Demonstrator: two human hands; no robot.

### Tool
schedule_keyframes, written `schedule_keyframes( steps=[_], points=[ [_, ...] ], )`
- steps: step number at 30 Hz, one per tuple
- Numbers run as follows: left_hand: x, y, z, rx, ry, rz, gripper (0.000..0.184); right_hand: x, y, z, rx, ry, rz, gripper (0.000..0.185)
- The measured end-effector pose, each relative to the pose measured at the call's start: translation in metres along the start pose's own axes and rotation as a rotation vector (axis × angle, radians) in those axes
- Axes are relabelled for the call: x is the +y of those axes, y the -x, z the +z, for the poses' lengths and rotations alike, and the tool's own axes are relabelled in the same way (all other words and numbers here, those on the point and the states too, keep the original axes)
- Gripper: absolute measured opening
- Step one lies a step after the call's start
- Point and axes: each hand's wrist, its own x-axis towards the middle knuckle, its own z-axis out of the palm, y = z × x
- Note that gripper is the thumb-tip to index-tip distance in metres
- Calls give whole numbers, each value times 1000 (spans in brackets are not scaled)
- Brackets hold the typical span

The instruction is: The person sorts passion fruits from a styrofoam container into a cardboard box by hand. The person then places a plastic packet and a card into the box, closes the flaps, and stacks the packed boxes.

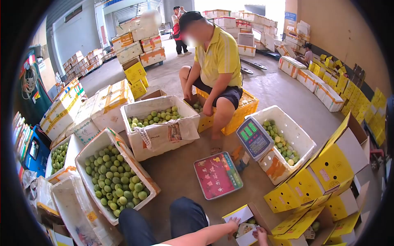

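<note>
Your left hand [233,226] is at the lower middle of the frame, its fingers partly bent over the near left edge of an open yellow-and-white carton [239,215]. Your right hand [260,235], at the bottom edge, has its fingers curled in beside the carton's white flap [247,238]. You can't tell from this view whether either hand is gripping or only touching.

The carton lies between and just above your two hands, with some green fruit [251,221] showing inside, partly covered by the flap and your fingers.

Close to the right of your right hand, more yellow cartons [287,198] crowd the lower right, some with flaps raised. Your dark-trousered knees [185,217] fill the lower middle, left of your left hand.

Above the carton, a red scale platform [213,176] lies on the floor at centre, with its display [255,138] to the upper right, in front of a white foam box [305,143] of green and yellowish fruit. A larger foam box [152,190] full of green fruit stands at lower left. At upper centre, a co-worker in a yellow shirt [221,51] sits on a yellow crate [246,107].
</note>
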Motion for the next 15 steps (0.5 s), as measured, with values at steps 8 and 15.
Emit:
schedule_keyframes(
  steps=[8, 15],
  points=[
    [-14, -8, 8, 17, 193, -3, 110, 10, 3, -1, -89, 191, -244, 33],
    [0, 9, -6, -7, 32, -55, 101, -120, 116, 49, 61, 945, -726, 34]
  ],
)
